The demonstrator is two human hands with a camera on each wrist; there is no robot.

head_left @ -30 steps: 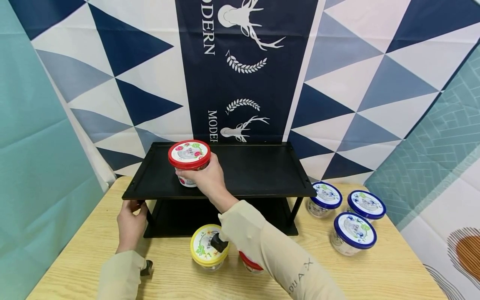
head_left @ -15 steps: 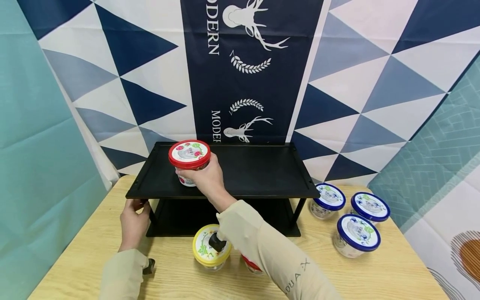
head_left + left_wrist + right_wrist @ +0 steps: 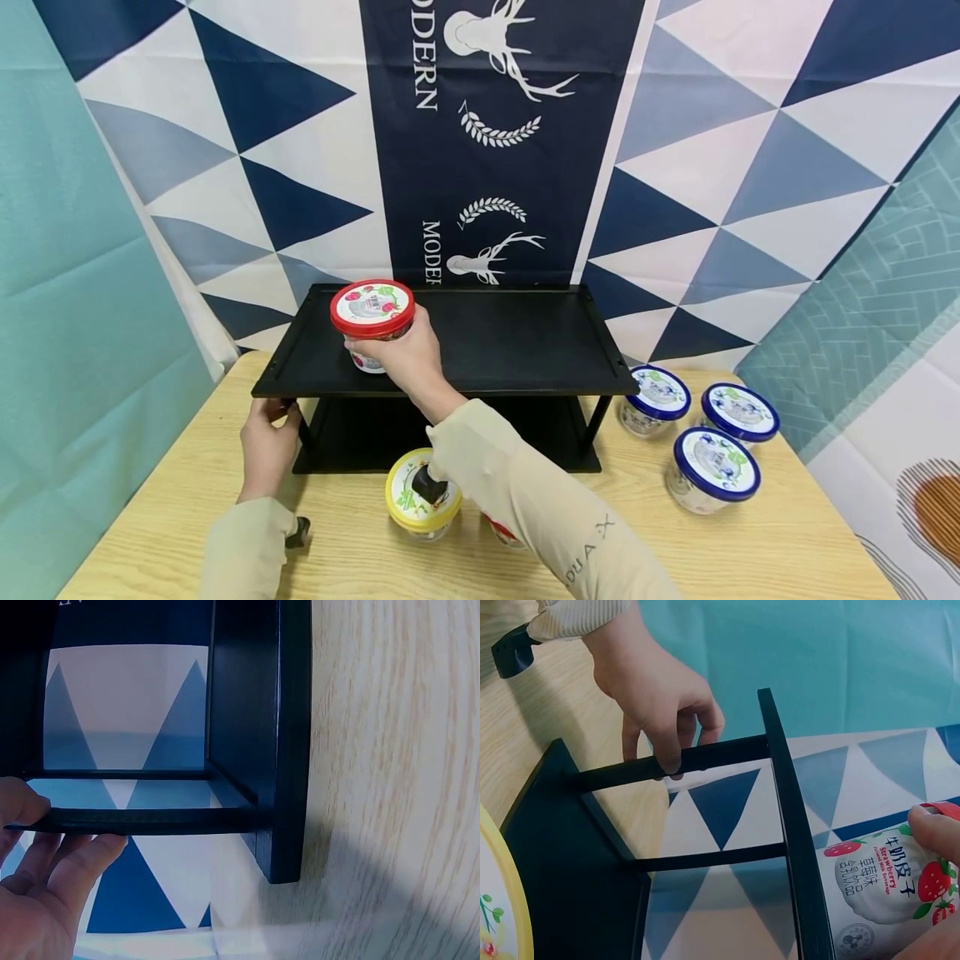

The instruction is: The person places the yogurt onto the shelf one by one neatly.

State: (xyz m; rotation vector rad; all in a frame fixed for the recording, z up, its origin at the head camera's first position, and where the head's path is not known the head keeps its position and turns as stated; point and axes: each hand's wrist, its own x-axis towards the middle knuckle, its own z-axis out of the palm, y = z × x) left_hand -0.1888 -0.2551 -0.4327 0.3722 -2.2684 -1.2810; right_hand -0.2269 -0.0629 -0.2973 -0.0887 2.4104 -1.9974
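My right hand (image 3: 408,354) grips a strawberry milk drink tub (image 3: 372,310) with a red lid, fingers and thumb around its side. The tub is upright over the left part of the upper shelf of a black two-tier rack (image 3: 517,346); its base is at the shelf surface in the right wrist view, though I cannot tell whether it bears on it. My left hand (image 3: 267,446) pinches the rack's front left post (image 3: 157,821) between thumb and fingers, just under the upper shelf. In front of the rack, a yellow-lidded tub (image 3: 405,500) stands below my right forearm.
Another red-lidded tub (image 3: 501,532) is mostly hidden by my right sleeve. Right of the rack stand three blue-lidded tubs: one by the rack (image 3: 657,392), one at the back (image 3: 738,411) and one nearer (image 3: 714,467). A patterned cloth (image 3: 300,133) hangs behind the wooden table (image 3: 360,558).
My right hand and the red-lidded tub have shifted slightly left over the upper shelf. The head view has turned slightly. My left hand keeps its hold on the post.
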